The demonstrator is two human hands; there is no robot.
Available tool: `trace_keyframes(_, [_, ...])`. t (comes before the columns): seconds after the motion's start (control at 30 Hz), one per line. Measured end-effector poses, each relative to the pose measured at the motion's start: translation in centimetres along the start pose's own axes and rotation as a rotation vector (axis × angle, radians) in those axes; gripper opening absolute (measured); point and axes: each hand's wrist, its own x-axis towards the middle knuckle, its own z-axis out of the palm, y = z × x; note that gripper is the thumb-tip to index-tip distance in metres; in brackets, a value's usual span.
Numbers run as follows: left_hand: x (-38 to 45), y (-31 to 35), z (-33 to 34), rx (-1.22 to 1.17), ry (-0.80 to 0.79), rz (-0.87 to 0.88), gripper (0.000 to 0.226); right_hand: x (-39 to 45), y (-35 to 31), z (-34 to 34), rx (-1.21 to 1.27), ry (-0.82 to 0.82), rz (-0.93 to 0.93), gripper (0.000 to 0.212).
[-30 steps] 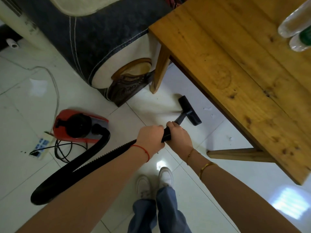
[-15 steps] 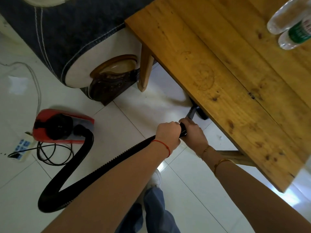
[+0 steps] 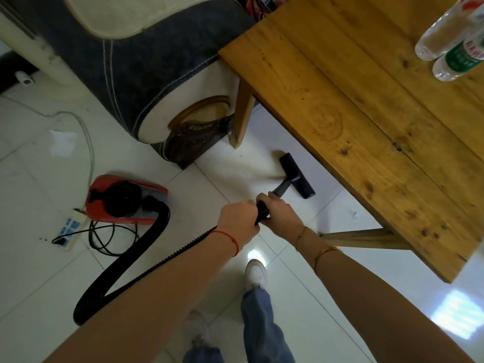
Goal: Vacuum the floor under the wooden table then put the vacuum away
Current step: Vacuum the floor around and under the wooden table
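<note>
Grip: both our hands curl round the black wand point(image 3: 262, 211) at mid-frame; our left hand point(image 3: 238, 220) wraps the rear part where the hose joins, and our right hand point(image 3: 281, 214) closes round it just ahead, the two hands touching.
Feet: one white shoe point(image 3: 257, 274) and a blue trouser leg point(image 3: 264, 326) show on the white tile floor point(image 3: 31, 284) at lower centre.
Hose: the black ribbed hose point(image 3: 125, 268) runs from under our left wrist down to lower left, loops, and rises to the canister.
Vacuum: the red canister point(image 3: 125, 199) sits on the floor at centre left, with a coil of black cord point(image 3: 104, 238) just below it and a white power strip point(image 3: 70, 228) beside it.
Nozzle: the black floor head point(image 3: 296, 175) lies on the tiles just above our hands, beside the near edge of the worktop point(image 3: 366, 127) and not under it from this view.
Worktop: wooden, filling the upper right; one leg point(image 3: 242, 116) stands at its left corner, and another brace point(image 3: 364, 238) shows at right of centre.
Bottles: two clear plastic bottles point(image 3: 450, 45) lie on the worktop at the top right corner.
Sofa: a dark and cream sofa arm point(image 3: 146, 66) fills the upper left, just beside the worktop leg.
</note>
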Motion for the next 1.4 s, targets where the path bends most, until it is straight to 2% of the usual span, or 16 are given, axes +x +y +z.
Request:
trace_keyframes(0.4, [-12.0,-10.5,2.6,-0.039,-0.007,-0.118,0.021,-2.4,-12.9,8.0,0.01,-0.086,-0.153,0.033])
trace_keyframes(0.73, [-18.7,-15.6,3.2,-0.073,0.017,-0.22,0.022,-3.2,-19.7,11.6,-0.029,-0.175,-0.291,0.035])
trace_keyframes(1.03, [-19.0,-17.0,2.8,-0.146,0.011,-0.281,0.023,-1.6,-20.9,11.7,-0.047,-0.197,-0.337,0.036])
trace_keyframes(1.4, [-11.2,-15.4,-0.3,-0.214,0.058,-0.33,0.023,4.7,-17.3,6.2,-0.099,-0.213,-0.337,0.037])
